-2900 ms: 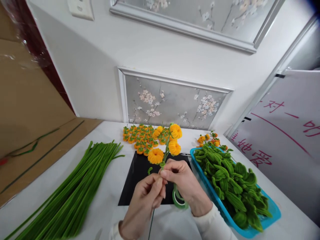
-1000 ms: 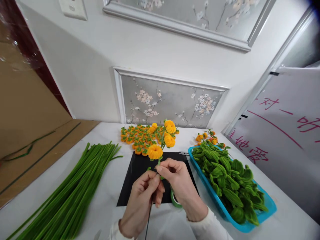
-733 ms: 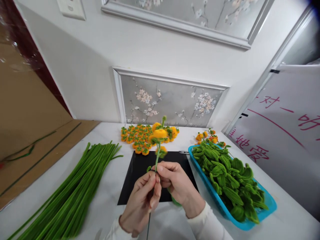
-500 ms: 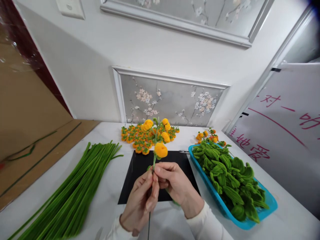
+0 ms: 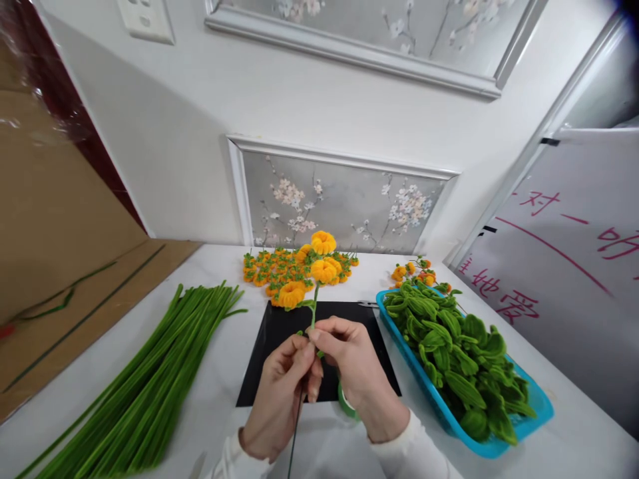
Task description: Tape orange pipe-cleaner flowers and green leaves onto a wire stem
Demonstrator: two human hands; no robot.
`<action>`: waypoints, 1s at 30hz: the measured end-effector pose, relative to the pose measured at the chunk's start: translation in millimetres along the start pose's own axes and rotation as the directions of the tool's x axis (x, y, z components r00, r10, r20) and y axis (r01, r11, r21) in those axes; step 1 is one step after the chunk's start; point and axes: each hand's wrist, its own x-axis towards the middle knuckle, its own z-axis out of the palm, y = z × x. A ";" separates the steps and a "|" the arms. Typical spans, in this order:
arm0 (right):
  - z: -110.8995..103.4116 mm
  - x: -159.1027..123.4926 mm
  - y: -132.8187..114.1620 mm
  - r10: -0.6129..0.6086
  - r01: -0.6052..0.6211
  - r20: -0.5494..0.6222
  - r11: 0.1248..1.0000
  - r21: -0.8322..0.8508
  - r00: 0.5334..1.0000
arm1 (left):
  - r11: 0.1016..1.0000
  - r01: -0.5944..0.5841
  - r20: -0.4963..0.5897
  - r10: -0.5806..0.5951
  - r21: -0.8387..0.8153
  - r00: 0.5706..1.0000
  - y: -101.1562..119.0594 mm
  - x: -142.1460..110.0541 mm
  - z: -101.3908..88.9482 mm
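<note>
Both hands pinch one thin green stem [image 5: 315,306] held upright over the black mat [image 5: 262,366]. Several fuzzy orange pumpkin-shaped heads [image 5: 291,294] and small green leaves branch from its upper part. My left hand [image 5: 279,392] has thumb and fingers closed round the lower stem, whose wire runs down past the palm. Just above, the thumb and forefinger of my right hand [image 5: 362,379] close on the same stem, their tips touching my left fingertips. A roll of green tape [image 5: 345,403] lies partly hidden beside my right hand.
Long green fuzzy stems [image 5: 164,379] lie in a bundle at left. Small orange heads [image 5: 257,269] cluster behind the mat. A blue basket [image 5: 424,392] of green fuzzy leaves [image 5: 466,386] stands right, with pliers [image 5: 368,304] beside it and orange sprigs [image 5: 414,269] behind.
The flower stem has turned between my fingers, so its orange heads now face another way, one hanging to the left. My right hand has shifted slightly, and more of the tape roll shows.
</note>
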 end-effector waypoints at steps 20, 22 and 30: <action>-2.2 2.5 10.0 0.255 -0.317 0.220 0.894 0.318 0.941 | 0.996 0.029 -0.025 -0.031 -0.079 0.999 -5.7 1.5 -3.2; 0.1 1.6 10.4 0.261 -0.311 0.189 0.895 0.321 0.947 | 0.998 0.026 -0.034 -0.028 -0.063 0.999 -4.4 0.4 -1.4; 4.3 -1.6 8.7 0.259 -0.288 0.137 0.915 0.283 0.956 | 0.999 -0.014 -0.057 0.016 0.032 0.998 -5.4 -0.9 0.6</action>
